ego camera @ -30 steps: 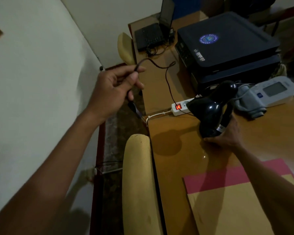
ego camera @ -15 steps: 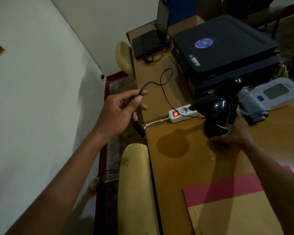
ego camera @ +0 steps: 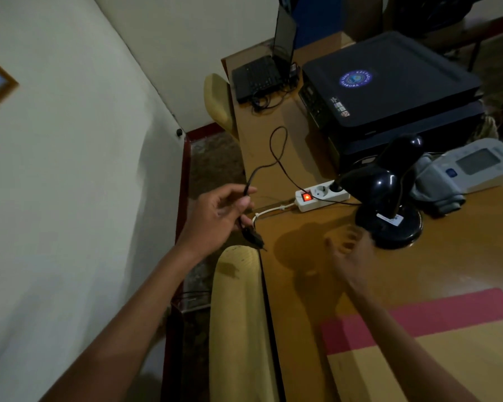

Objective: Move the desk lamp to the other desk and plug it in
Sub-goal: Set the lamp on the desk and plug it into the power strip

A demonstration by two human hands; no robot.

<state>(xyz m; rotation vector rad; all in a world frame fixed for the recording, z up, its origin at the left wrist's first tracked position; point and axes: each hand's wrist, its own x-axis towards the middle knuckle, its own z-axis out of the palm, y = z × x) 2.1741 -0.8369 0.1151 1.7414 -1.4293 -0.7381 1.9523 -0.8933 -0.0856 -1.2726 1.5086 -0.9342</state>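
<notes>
Desk lamp [ego camera: 385, 195]: glossy black, round base flat on the wooden counter [ego camera: 462, 256], curved neck, shade tipped down toward the power strip [ego camera: 321, 196]. A white label sits on the base. The lamp stands just right of the power strip and in front of the black printer [ego camera: 389, 91].

Half a second ago the right hand gripped the lamp base; now the right hand [ego camera: 347, 250] is off it, fingers spread apart and blurred, just left of the base. Left hand [ego camera: 215, 219] still pinches the lamp's cord [ego camera: 276, 158], with the plug [ego camera: 251, 235] hanging below the fingers, left of the power strip.

Power strip: red switch lit, one dark plug seated in its right socket, left socket bare.
</notes>
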